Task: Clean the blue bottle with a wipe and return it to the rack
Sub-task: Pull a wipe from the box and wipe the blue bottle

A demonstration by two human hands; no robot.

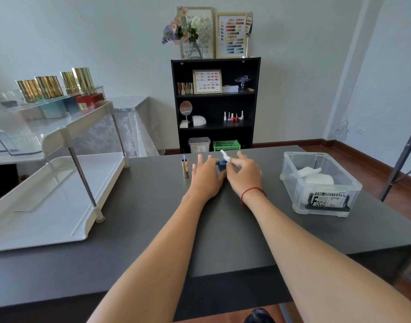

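Left hand [205, 174]: fingers spread, curled against the blue bottle [222, 165] to steady it on the table [223, 229]. Right hand [244, 172]: pinching a white wipe [225, 156] against the bottle's top. Cap with brush [185, 167]: standing apart, left. Status: wiping apparently underway; return to rack [59, 183] outstanding.

Two hands [208, 174], one blue bottle [222, 165], one wipe [225, 155], one bin [321, 183].
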